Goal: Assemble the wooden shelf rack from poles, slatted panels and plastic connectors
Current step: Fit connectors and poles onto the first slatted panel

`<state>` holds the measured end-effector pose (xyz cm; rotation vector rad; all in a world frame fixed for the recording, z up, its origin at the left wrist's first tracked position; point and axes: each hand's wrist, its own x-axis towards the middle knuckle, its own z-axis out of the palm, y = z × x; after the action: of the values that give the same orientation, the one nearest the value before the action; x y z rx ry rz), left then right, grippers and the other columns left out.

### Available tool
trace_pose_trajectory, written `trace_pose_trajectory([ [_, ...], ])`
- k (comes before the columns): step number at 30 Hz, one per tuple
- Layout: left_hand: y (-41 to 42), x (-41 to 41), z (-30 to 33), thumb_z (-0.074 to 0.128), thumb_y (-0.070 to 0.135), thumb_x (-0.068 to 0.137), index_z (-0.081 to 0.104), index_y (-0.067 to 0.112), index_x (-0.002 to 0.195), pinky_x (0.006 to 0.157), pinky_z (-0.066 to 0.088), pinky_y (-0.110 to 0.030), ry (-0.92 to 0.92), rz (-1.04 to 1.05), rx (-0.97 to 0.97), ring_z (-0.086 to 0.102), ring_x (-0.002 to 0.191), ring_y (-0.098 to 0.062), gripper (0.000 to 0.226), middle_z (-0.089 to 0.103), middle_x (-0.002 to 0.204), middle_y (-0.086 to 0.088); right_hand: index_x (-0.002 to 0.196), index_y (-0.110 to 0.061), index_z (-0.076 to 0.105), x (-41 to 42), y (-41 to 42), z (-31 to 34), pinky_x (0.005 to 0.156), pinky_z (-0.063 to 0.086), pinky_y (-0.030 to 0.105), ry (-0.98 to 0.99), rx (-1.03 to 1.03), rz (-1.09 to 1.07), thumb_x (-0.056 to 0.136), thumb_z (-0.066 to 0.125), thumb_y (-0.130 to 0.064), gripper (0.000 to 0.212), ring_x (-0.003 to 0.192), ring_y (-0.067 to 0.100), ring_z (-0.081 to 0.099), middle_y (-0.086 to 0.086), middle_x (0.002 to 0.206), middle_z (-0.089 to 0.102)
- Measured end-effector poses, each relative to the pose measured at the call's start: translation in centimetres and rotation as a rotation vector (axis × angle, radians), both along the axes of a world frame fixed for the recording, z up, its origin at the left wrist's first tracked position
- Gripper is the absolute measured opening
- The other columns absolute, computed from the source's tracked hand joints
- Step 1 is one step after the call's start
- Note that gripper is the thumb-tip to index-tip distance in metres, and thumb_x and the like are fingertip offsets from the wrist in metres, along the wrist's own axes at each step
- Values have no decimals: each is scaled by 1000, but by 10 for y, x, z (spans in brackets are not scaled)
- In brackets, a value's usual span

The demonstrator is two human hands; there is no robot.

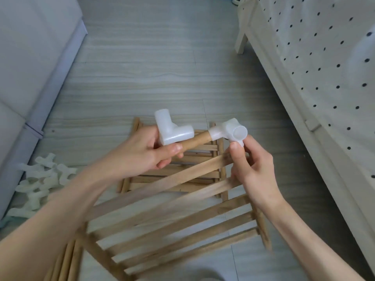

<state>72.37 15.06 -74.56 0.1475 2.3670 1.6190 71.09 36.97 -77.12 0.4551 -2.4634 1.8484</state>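
Open passage: grey wood-grain floor [162,78] ahead. Left bound: pale grey sofa [30,57], heap of white plastic connectors [40,185]. Right bound: cream bed frame [284,82]. Below: stacked slatted wooden panels [182,226].

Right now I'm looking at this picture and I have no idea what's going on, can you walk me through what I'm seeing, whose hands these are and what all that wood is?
There is no machine here. The one picture comes from a camera worn on a person's head, looking forward and down at their own two bare hands over a pale floor.

The left hand grips a short wooden pole and also holds a white plastic connector shaped like an L. The pole's far end is pushed into a second connector, which the right hand holds with its fingertips.

Below the hands lie slatted wooden panels, one overlapping another. More poles lie at the lower left, and a pile of spare connectors sits on the floor by a grey sofa. On the right is a bed with dotted fabric.
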Motion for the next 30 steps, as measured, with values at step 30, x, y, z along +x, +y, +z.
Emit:
trace_pose_trajectory([
  [30, 42, -19, 14, 24, 77, 59, 41, 20, 73, 57, 41, -25, 150, -81, -627, 58, 67, -4, 61, 57, 71, 2, 89, -13, 56, 12, 31, -26, 68, 42, 19, -254, -179, -121, 93, 51, -18, 8, 70, 8, 50, -3, 70, 50],
])
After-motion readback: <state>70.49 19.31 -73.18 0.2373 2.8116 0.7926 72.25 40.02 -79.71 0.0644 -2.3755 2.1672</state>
